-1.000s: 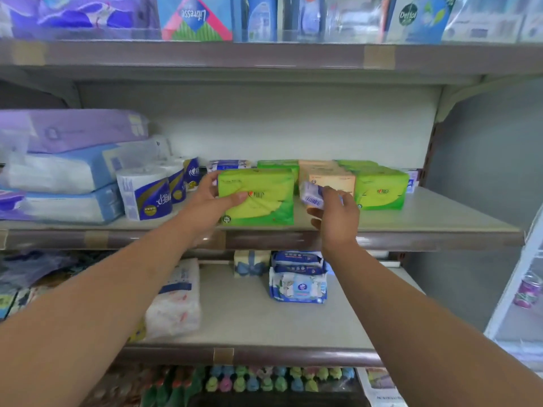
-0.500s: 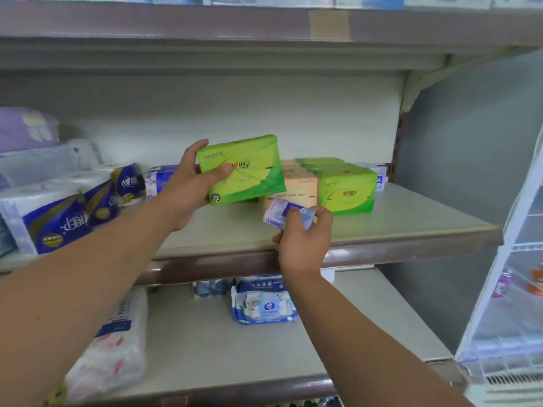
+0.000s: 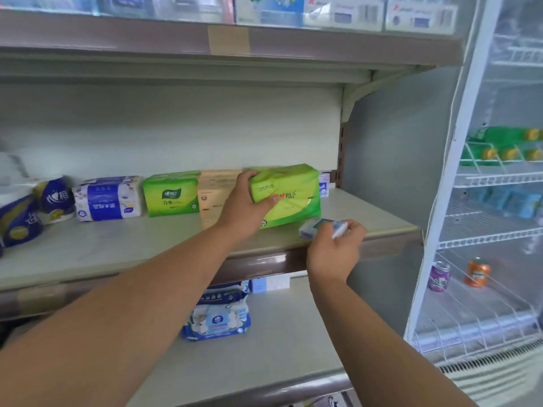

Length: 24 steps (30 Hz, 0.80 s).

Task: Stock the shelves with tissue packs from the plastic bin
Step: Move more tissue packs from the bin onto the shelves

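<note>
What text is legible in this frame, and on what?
"相印": green tissue pack held by the left hand.
Too blurred: characters on the blue-and-white tissue pack.
Too blurred: small pack in the right hand, second green pack, wipes pack, top-shelf boxes.

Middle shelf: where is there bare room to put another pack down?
Bare: the wide front strip of the shelf, before the blue pack and rolls; also the right corner past the green pack in the left hand. The back row is crowded.
</note>
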Tool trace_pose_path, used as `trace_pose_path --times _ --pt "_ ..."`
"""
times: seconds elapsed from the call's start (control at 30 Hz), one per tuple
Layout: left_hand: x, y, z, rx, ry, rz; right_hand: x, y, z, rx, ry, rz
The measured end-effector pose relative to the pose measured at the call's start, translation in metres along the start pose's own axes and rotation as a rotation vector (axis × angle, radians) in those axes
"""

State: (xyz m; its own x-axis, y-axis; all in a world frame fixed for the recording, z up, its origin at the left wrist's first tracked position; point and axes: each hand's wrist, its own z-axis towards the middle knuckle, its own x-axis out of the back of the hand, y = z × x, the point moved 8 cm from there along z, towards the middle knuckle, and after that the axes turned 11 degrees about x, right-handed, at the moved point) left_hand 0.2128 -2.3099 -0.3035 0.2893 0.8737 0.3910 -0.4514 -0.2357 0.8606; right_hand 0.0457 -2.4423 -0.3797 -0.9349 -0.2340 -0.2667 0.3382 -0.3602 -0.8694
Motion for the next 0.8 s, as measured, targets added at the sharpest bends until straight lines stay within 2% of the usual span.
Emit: trace_pose_path --times 0.2,0.3,0.37,0.43,0.5,0.6,0.67,0.8 --pt "-0.026 -0.004 -0.001 -0.021 -0.033 0.302 0.025 -0.001 0.013 0.061 -0.027 0.008" --pt "-0.019 0.009 -0.010 -0.017 0.091 0.456 0.026 0.003 0.017 0.030 -0.031 0.044" --pt "-0.014 0.035 -0.025 -0.158 0.256 0.575 0.025 0.002 0.015 0.005 -0.052 0.074" --pt "-0.022 0.062 -0.045 -0.318 0.319 0.542 0.022 0.000 0.015 -0.022 -0.075 0.115" --pt "-0.041 0.075 -0.059 -0.341 0.252 0.444 0.020 0.000 0.017 -0.051 -0.080 0.184" --pt "-0.063 0.084 -0.060 -0.256 0.130 0.354 0.017 -0.006 0.023 -0.040 -0.107 0.299" --pt "-0.071 0.100 -0.051 -0.275 0.063 0.386 0.016 -0.016 0.029 0.022 -0.142 0.340" --pt "-0.093 0.131 -0.029 -0.316 -0.178 0.401 0.015 -0.029 0.058 0.084 -0.183 0.374"
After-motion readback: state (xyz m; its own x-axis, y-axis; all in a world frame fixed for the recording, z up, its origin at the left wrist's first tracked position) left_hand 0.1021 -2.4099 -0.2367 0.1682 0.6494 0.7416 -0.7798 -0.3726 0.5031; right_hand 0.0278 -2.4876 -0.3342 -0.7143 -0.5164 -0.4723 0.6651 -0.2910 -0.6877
